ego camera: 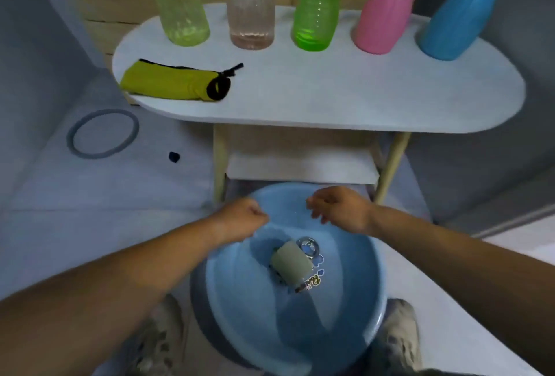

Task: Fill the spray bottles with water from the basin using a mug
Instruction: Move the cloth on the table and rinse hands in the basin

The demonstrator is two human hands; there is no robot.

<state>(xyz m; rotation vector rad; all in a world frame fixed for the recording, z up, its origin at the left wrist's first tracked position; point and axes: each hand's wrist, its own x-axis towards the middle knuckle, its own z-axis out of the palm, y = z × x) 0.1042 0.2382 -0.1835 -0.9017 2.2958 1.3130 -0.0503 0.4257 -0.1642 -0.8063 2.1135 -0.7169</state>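
A blue basin [354, 324] of water sits on the floor between my feet. In it a grey-green mug [290, 262] lies on its side, its handle pointing away from me. My left hand [241, 216] hovers over the basin's far left rim with curled fingers, holding nothing. My right hand [338, 207] hangs above the far rim with loosely bent fingers, also holding nothing. On the white table stand several spray bottles: yellow-green [181, 6], clear pink [250, 15], green [316, 12], pink [386, 15] and blue [459, 21].
A folded yellow-green pouch [174, 80] with a black strap lies on the white oval table [330, 99] at the left. Below the tabletop are a lower shelf [300, 165] and legs. A grey ring [102, 134] and a small dark scrap [174, 156] lie on the floor.
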